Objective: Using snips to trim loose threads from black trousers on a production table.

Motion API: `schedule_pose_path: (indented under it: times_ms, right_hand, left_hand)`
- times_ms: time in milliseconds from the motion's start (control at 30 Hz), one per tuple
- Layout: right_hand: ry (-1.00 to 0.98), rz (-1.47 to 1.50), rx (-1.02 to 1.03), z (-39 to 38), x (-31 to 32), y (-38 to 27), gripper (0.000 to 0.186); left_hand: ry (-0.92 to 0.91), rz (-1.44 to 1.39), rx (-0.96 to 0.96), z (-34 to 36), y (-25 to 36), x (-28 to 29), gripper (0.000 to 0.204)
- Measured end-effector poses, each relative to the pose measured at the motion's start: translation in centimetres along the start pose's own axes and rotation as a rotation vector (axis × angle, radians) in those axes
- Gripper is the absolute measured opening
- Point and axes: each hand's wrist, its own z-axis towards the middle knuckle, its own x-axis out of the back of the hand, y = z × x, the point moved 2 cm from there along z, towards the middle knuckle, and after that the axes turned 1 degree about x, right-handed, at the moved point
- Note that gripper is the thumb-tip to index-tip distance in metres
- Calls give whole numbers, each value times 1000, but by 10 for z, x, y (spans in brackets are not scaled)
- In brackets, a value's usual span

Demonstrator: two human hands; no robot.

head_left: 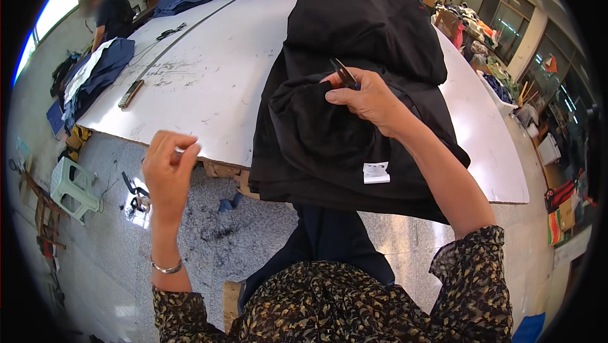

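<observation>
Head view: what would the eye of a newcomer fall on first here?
Probably the large pile of black cloth on the white table, reaching its near edge. Over the cloth, the right hand holds small snips, blades pointing away from the person. To the left, the left hand is raised with fingers curled.

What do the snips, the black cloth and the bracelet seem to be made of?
Snips: probably smooth metal, judging by the thin, greyish blades. Black cloth: mostly matte fabric, shown by its soft folds; cotton or synthetic, I can't tell. Bracelet: likely polished metal, silvery with bright glints.
</observation>
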Motion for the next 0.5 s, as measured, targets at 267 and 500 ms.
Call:
schedule_pose_path:
  times_ms: [267, 500]
  right_hand:
    - [11, 130, -45, -3, -2, 7, 25]
    - [-16, -11, 15, -7, 2, 8, 28]
  left_hand:
    - [62, -32, -542, 56, 118, -74, 49]
    - [-92, -153, -532, 80, 111, -110, 15]
